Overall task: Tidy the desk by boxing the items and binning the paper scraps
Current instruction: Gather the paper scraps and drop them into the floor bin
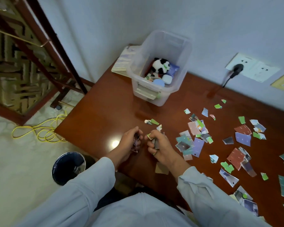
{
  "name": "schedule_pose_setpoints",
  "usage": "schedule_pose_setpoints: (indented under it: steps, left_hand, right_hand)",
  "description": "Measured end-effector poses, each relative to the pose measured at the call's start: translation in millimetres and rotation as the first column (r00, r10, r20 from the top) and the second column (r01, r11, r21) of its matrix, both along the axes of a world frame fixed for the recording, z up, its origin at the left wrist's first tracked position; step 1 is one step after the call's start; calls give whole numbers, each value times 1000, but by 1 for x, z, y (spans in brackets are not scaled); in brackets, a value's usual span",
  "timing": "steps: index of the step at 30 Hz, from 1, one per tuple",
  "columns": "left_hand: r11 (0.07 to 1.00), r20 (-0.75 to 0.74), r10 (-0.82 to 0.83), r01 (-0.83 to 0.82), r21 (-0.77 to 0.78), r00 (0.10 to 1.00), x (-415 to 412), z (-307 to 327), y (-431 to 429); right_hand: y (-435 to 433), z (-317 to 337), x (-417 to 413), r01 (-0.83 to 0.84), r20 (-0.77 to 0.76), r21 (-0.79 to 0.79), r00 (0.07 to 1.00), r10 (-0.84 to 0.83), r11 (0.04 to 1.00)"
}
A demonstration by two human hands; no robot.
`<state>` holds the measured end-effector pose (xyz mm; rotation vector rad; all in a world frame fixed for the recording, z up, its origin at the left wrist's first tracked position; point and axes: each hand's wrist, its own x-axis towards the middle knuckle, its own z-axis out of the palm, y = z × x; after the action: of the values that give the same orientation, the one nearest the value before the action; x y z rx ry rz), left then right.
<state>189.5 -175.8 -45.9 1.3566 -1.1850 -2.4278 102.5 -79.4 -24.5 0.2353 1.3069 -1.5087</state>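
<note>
Both fists full of scraps over the desk

Left hand [129, 141] and right hand [159, 145] each clutch torn paper; more paper scraps [243, 138] litter the desk [115, 112] rightward, bin [69, 166] on the floor left, clear box [161, 71] with panda [160, 65] at the back.

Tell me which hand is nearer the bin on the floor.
Left. The left hand is over the desk edge nearest the bin; the right hand sits farther along the desk.
</note>
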Motion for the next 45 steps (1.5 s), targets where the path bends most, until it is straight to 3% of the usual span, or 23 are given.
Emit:
schedule_pose_setpoints:
  steps: [6,14,20,25,29,33,39,42,45]
  left_hand:
    - [951,-82,286,-272,144,955,85,8,-46]
    - [833,45,522,-520,188,852,208,-19,-117]
    - [807,191,541,-570,155,819,288,-71,-167]
    - [767,270,551,-607,210,790,337,-143,-189]
    - [708,293,577,-646,287,762,364,-215,-198]
    - [592,326,624,-702,395,710,372,-289,-207]
    - [475,359,677,-753,455,643,368,-379,-215]
    - [492,413,640,-758,427,648,374,-401,-213]
    - [525,458,593,-750,402,662,381,-412,-208]
  right_hand:
    - [-67,3,70,-228,36,-83,972,232,970]
    - [-162,-15,181,-406,105,-46,907,408,913]
    - [-222,-65,253,-471,171,73,874,454,879]
    - [-258,-144,293,-485,155,257,875,460,836]
    - [-275,-228,313,-500,184,401,865,467,768]
    - [-288,-304,323,-554,240,476,829,506,683]
    - [-296,-382,334,-521,306,488,854,421,701]
    - [-297,-392,338,-532,374,379,836,400,757]
    - [-297,-390,340,-525,359,416,845,396,743]
